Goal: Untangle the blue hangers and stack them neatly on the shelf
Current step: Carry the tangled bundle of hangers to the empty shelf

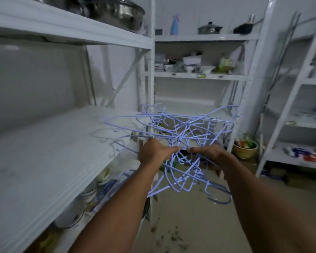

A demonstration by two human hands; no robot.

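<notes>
Tangled thin blue plastic hangers point(173, 128) are gripped by left hand point(156, 152) and right hand point(208, 152). Some could be snapped or dropped if yanked.

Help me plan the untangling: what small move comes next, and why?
Probably set the tangled hangers down on the shelf beside them: the left hand and right hand both grip the clump in mid-air, leaving neither free to tease one out.
</notes>
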